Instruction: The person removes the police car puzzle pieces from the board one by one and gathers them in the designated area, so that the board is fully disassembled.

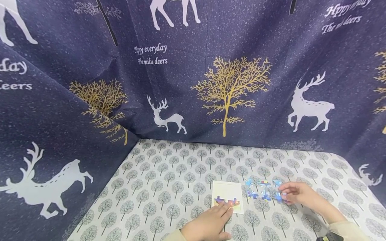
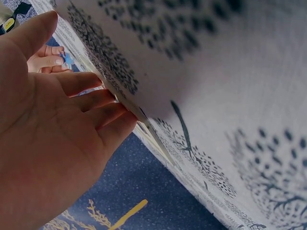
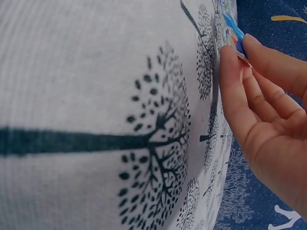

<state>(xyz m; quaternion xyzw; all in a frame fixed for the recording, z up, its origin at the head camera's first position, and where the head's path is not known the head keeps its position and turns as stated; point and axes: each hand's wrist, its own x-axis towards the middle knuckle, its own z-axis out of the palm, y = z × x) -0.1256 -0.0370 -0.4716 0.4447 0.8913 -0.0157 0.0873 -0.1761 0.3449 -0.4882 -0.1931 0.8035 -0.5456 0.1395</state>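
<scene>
A cream puzzle board (image 1: 227,188) lies on the table with purple and orange jigsaw pieces (image 1: 235,203) along its near side. My left hand (image 1: 209,221) rests its straight fingertips on the board's near part, and its fingers hide some of those pieces. Farther right, my right hand (image 1: 297,194) pinches a jigsaw puzzle piece (image 3: 240,47) between thumb and forefinger. Part of this piece, with blue on it, also shows in the left wrist view. Several loose blue and purple puzzle pieces (image 1: 252,195) lie between the board and the right hand.
A white tablecloth (image 1: 163,187) printed with grey trees covers the table. Dark blue curtains (image 1: 187,77) with deer and golden trees hang behind it and on the left side.
</scene>
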